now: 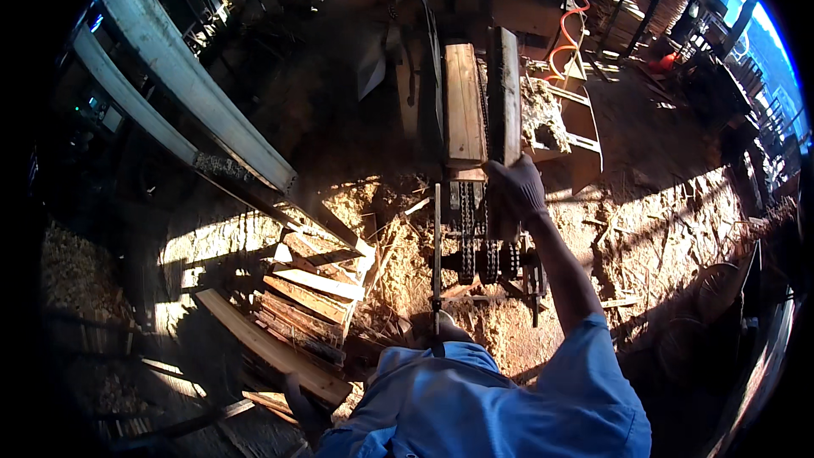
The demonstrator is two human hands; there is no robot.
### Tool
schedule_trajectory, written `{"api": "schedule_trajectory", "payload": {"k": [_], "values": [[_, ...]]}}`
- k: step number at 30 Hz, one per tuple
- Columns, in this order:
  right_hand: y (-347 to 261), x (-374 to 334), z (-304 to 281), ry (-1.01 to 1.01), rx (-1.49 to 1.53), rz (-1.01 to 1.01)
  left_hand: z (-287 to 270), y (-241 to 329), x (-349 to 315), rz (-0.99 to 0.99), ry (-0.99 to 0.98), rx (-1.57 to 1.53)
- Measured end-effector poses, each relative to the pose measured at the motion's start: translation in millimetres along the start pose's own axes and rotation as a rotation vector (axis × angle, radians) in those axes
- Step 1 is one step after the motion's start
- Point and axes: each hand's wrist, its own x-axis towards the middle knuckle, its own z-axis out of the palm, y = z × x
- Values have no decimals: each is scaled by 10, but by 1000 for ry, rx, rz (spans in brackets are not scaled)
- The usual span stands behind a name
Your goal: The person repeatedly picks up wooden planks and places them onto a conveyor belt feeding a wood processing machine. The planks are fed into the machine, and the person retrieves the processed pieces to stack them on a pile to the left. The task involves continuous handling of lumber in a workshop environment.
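My right hand [519, 188], in a dark glove, reaches forward and grips the near end of a thick wooden board [510, 85]. This board lies lengthwise beside a paler wooden block [463, 106], both on a machine with drive chains [467, 214]. A narrow gap with a chain in it parts the two pieces. Low on the left, my left hand [297, 392] is in deep shadow near the end of a long plank [263, 343]. Its fingers are too dark to make out, so whether it touches the plank is unclear.
Several cut slabs [309, 297] are piled left of the machine. Long pale metal beams [191, 93] slant down from the upper left. A thin upright plate [431, 51] edges the machine's left side. An orange coiled hose [570, 30] hangs behind. Sawdust and chips [661, 229] cover the floor.
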Motion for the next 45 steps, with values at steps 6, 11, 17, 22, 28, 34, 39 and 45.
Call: {"api": "schedule_trajectory", "payload": {"k": [6,11,17,22,28,34,39,45], "values": [[-475,1454,1178,238,-696,-285,-244,-57,-730,122,143,-49],[120,2529,817,-284,-799,-607,157,50,-1217,77,282,121],[-303,-114,754,125,-346,-791,440,31,-1324,445,318,356],[-488,-2255,1348,-1170,94,-829,899,83,-1170,561,248,482],[-994,-2896,1880,-1323,608,-150,1068,21,-931,824,30,343],[-767,-2431,1765,-1310,697,-166,1269,594,-1151,628,-90,671],[-838,-2457,1360,-1028,964,28,1538,498,-903,648,-254,603],[-538,-2085,1074,-326,859,-122,2464,514,-969,891,-569,881]]}}
